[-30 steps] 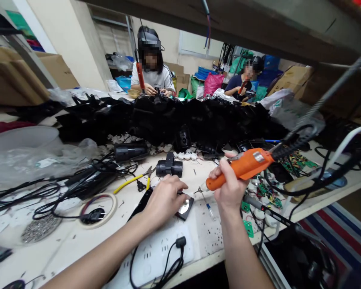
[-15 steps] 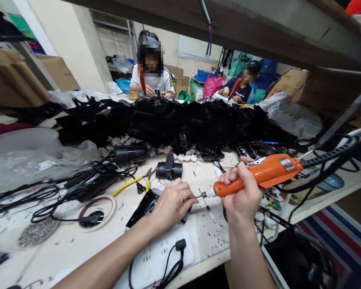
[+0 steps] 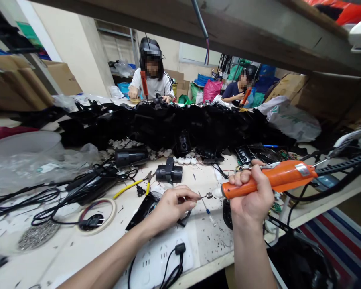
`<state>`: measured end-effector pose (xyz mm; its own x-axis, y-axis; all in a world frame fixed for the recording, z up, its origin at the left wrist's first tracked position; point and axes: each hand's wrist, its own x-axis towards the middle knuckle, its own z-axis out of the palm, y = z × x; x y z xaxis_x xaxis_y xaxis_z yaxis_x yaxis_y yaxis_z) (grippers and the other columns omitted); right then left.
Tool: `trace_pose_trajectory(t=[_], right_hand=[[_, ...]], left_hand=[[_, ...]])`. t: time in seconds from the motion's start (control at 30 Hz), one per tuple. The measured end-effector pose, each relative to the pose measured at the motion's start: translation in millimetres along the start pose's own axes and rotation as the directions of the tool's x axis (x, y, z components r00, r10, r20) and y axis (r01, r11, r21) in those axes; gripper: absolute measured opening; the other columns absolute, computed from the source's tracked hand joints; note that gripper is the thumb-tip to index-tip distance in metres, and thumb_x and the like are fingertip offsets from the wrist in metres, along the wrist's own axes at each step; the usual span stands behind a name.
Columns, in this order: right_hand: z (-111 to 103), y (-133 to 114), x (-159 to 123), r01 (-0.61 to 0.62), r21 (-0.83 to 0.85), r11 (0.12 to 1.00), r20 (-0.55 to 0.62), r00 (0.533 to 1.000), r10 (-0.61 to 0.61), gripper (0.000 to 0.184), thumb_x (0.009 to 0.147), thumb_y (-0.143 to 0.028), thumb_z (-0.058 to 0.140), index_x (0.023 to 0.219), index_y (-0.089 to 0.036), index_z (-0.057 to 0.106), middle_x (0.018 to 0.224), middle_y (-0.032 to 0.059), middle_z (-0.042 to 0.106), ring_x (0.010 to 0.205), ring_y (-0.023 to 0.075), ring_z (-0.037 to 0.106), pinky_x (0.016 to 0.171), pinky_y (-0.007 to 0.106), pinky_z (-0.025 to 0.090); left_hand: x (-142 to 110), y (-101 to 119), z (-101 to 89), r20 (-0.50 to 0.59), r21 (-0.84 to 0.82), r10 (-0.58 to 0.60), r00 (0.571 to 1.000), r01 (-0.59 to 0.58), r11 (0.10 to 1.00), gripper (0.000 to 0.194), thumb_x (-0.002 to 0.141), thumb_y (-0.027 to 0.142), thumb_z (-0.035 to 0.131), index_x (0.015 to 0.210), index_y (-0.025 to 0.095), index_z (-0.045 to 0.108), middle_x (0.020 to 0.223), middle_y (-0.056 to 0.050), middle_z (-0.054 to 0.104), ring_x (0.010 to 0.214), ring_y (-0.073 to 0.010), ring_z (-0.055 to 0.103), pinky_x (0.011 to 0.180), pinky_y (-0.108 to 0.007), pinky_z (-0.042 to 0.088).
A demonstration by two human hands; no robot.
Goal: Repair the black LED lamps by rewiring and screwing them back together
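Observation:
In my right hand (image 3: 252,192) is an orange electric screwdriver (image 3: 273,176), gripped round its body and lying nearly level, its bit (image 3: 209,196) pointing left. My left hand (image 3: 174,204) is closed, with thumb and forefinger at the tip of the bit; whatever small thing they pinch is hidden. Beneath that hand lies an open black housing (image 3: 142,210), partly covered by the fingers and wrist. A thin screwdriver with a blue collar (image 3: 208,211) rests on the table below the bit.
A white power strip (image 3: 150,261) sits near the front edge. Yellow-handled cutters (image 3: 128,190), a tape roll (image 3: 112,208) and a heap of screws (image 3: 37,235) lie to the left. Black parts (image 3: 168,120) are piled across the back. Two people work beyond. A shelf beam (image 3: 243,36) hangs overhead.
My right hand has moved the electric screwdriver to the right and levelled it. My left hand has come off the housing, its fingertips now meeting the bit's tip.

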<state>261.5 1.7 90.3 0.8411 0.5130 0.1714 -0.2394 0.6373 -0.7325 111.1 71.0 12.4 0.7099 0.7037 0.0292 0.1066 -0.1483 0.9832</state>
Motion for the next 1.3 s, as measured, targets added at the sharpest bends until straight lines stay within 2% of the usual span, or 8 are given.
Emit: trace_pose_trajectory(t=[0.23, 0.37, 0.5, 0.7, 0.9, 1.0, 1.17, 1.3], right_hand=[[-1.2, 1.6, 3.9, -0.024, 0.036, 0.999, -0.019, 1.000, 0.025, 0.022, 0.068, -0.027, 0.069, 0.084, -0.020, 0.057, 0.045, -0.0097, 0.047, 0.041, 0.0067, 0.039, 0.044, 0.019, 0.039], [0.1, -1.6, 2.7, -0.013, 0.006, 1.000, -0.023, 1.000, 0.014, 0.021, 0.069, -0.027, 0.069, 0.085, -0.020, 0.056, 0.046, -0.0096, 0.046, 0.041, 0.0073, 0.040, 0.045, 0.020, 0.040], [-7.6, -13.9, -0.6, 0.126, -0.078, 0.989, -0.080, 0.988, -0.133, 0.020, 0.070, -0.023, 0.066, 0.086, -0.021, 0.056, 0.046, -0.0094, 0.046, 0.042, 0.0083, 0.040, 0.048, 0.022, 0.042], [-28.2, -29.0, -10.3, 0.144, -0.158, 0.977, -0.128, 0.978, -0.165, 0.022, 0.068, -0.023, 0.067, 0.085, -0.021, 0.055, 0.047, -0.0093, 0.045, 0.043, 0.0091, 0.038, 0.047, 0.022, 0.042], [-38.4, -29.6, -20.4, 0.136, -0.204, 0.970, -0.083, 0.984, -0.155, 0.025, 0.071, -0.023, 0.067, 0.091, -0.022, 0.052, 0.048, -0.0092, 0.047, 0.043, 0.0090, 0.041, 0.047, 0.022, 0.042], [-38.4, -24.8, -21.5, 0.166, -0.216, 0.962, -0.053, 0.982, -0.181, 0.026, 0.072, -0.022, 0.067, 0.094, -0.022, 0.054, 0.049, -0.0089, 0.049, 0.044, 0.0095, 0.044, 0.049, 0.024, 0.043], [-24.7, -9.9, -12.8, 0.254, -0.159, 0.954, -0.078, 0.960, -0.269, 0.024, 0.072, -0.021, 0.067, 0.094, -0.022, 0.056, 0.049, -0.0092, 0.050, 0.044, 0.0100, 0.044, 0.049, 0.025, 0.042], [-8.5, 1.6, -2.1, 0.279, -0.080, 0.957, -0.119, 0.950, -0.287, 0.022, 0.072, -0.022, 0.067, 0.089, -0.022, 0.055, 0.047, -0.0101, 0.048, 0.042, 0.0092, 0.042, 0.047, 0.024, 0.041]], left_hand=[[-3.8, -4.7, 2.9, 0.039, -0.232, -0.173, 0.984, 0.177, 0.956, 0.026, 0.065, 0.030, 0.076, 0.086, 0.015, 0.073, 0.077, -0.003, 0.069, 0.069, -0.0148, 0.059, 0.064, -0.024, 0.044], [7.7, -4.6, -1.5, 0.034, 0.096, -0.035, 0.999, 0.032, 0.995, 0.023, 0.080, 0.037, 0.065, 0.080, 0.015, 0.070, 0.073, -0.003, 0.067, 0.064, -0.0142, 0.059, 0.059, -0.023, 0.044], [47.2, -5.6, -0.7, 0.090, 0.378, 0.118, 0.989, -0.144, 0.915, 0.015, 0.082, 0.027, 0.063, 0.075, 0.015, 0.069, 0.080, -0.005, 0.068, 0.077, -0.0172, 0.062, 0.071, -0.026, 0.046], [116.5, -5.4, 47.9, 0.324, 0.538, 0.153, 0.933, -0.315, 0.782, 0.021, 0.082, 0.014, 0.059, 0.095, 0.021, 0.073, 0.095, -0.006, 0.067, 0.096, -0.0230, 0.059, 0.084, -0.030, 0.043], [142.1, -15.9, 85.6, 0.370, 0.583, 0.087, 0.925, -0.304, 0.754, 0.012, 0.086, 0.019, 0.060, 0.096, 0.016, 0.067, 0.108, -0.007, 0.062, 0.102, -0.0231, 0.057, 0.091, -0.040, 0.044], [146.1, -19.6, 75.2, 0.284, 0.547, 0.069, 0.956, -0.221, 0.807, 0.014, 0.089, 0.026, 0.061, 0.096, 0.015, 0.063, 0.108, -0.006, 0.062, 0.098, -0.0205, 0.058, 0.088, -0.042, 0.047], [128.0, -14.2, 37.8, 0.064, 0.327, 0.028, 0.998, -0.047, 0.944, 0.016, 0.075, 0.009, 0.060, 0.089, 0.016, 0.060, 0.084, -0.002, 0.061, 0.080, -0.0172, 0.058, 0.075, -0.031, 0.048], [85.1, -2.9, 16.8, 0.126, 0.029, -0.069, 0.990, 0.066, 0.997, 0.020, 0.073, 0.022, 0.064, 0.092, 0.015, 0.064, 0.080, -0.002, 0.066, 0.070, -0.0153, 0.062, 0.067, -0.027, 0.051]])
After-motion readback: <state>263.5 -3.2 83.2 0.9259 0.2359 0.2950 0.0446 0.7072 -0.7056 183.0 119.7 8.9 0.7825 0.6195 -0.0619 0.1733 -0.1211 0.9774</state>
